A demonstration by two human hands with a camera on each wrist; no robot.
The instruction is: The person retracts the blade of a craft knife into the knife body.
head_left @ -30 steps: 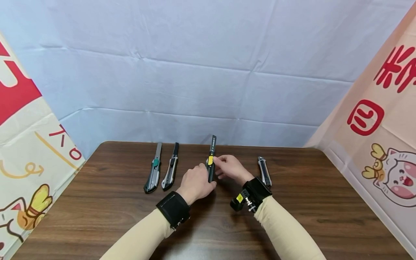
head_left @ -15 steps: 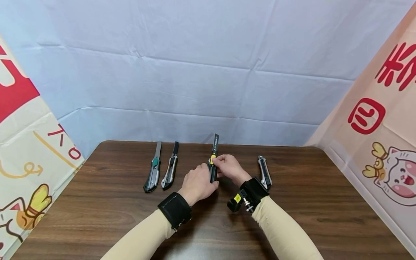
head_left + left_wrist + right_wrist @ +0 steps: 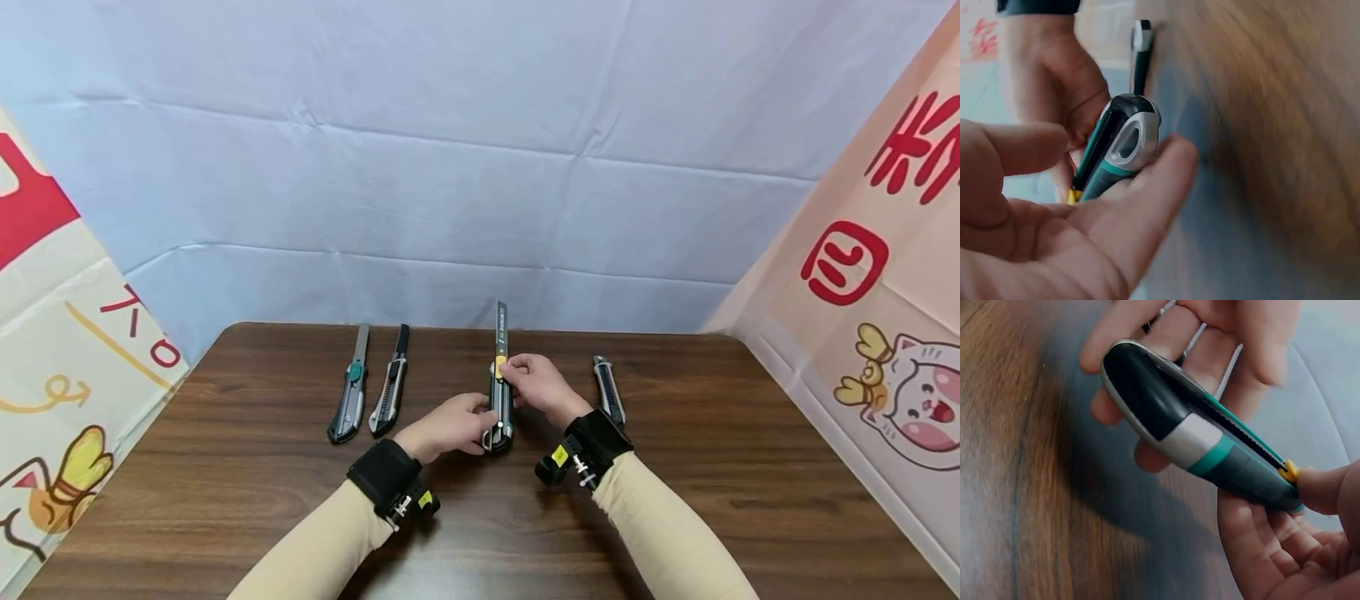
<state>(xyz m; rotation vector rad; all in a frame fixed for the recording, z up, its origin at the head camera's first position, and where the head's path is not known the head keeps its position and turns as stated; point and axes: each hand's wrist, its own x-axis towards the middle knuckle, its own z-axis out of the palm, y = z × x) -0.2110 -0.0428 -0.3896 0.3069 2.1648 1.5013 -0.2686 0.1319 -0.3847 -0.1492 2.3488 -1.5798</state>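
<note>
Hands meet over the middle of a dark wooden table, both on one utility knife with a dark body, a teal and silver band and a yellow slider. The left hand supports the knife's rounded rear end, its fingers loosely curled beneath and beside the handle; the left wrist view shows the butt of the knife resting against those fingers, with the thumb apart above it. The right hand grips the front half of the handle, fingers wrapped under it and the thumb tip pressed on the slider, as the right wrist view shows at the yellow slider. The knife's blade is extended and points away from the person, toward the pale blue backdrop. Well to the left lie two more knives side by side on the table, a green-slider knife and a silver-and-black knife, both with blades out. Just right of the right hand lies a fourth knife, partly hidden behind the wrist strap. Printed banners stand at either side.
</note>
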